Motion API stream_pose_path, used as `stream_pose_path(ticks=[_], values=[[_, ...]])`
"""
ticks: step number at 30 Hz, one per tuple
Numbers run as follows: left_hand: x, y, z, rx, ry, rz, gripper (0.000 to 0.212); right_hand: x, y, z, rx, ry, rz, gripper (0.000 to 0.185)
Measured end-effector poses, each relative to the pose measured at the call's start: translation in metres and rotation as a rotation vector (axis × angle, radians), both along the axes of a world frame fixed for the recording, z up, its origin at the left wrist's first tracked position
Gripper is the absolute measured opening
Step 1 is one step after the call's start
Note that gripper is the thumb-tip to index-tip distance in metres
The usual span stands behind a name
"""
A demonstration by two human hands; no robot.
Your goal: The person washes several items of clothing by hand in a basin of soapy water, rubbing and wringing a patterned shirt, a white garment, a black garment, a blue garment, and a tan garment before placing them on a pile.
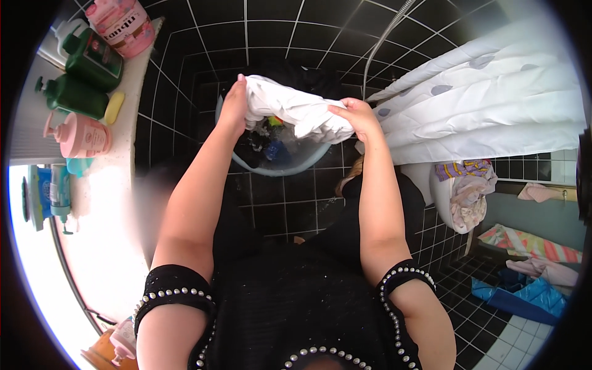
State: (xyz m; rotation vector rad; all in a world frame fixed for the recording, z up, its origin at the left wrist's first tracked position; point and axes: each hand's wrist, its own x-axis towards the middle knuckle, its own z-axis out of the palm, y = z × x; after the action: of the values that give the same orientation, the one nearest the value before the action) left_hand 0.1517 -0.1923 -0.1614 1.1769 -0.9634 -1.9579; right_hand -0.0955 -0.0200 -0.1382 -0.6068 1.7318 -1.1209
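A white cloth garment (296,106) is stretched between both hands above a pale blue plastic basin (296,169). My left hand (235,107) grips its left end, thumb pointing up. At the other end, bunched fabric is held by my right hand (360,116). Water fills the basin beneath, with dark cloth, something blue (277,151) and a small yellow-green and red piece (275,121) in it. Dark fabric lies behind the garment; the basin's far side is mostly hidden.
A ledge (125,152) on the left carries several pump bottles (76,96) and a yellow soap bar (114,107). On the right hang a white shower curtain (462,101) and, further down, a white basin (444,194) of clothes. A metal shower hose (370,60) runs down behind.
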Motion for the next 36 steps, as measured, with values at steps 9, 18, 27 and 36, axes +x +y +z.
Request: stream_pose_path(ticks=[9, 18, 27, 36], values=[[-0.007, 0.007, 0.046, 0.086, 0.109, -0.077, 0.045, -0.006, 0.009, -0.077, -0.162, 1.181, -0.176, 0.019], [-0.029, 0.035, 0.061, -0.009, 0.208, -0.380, 0.024, 0.104, -0.019, -0.122, 0.033, 0.484, 0.211, 0.061], [0.025, -0.022, 0.063, -0.461, -0.360, -0.313, 0.026, -0.012, 0.011, -0.006, -0.410, -0.400, -0.167, 0.022], [0.029, -0.008, 0.097, -0.876, -0.896, -0.270, 0.026, -0.001, 0.006, 0.140, -0.835, -0.294, -0.226, 0.036]])
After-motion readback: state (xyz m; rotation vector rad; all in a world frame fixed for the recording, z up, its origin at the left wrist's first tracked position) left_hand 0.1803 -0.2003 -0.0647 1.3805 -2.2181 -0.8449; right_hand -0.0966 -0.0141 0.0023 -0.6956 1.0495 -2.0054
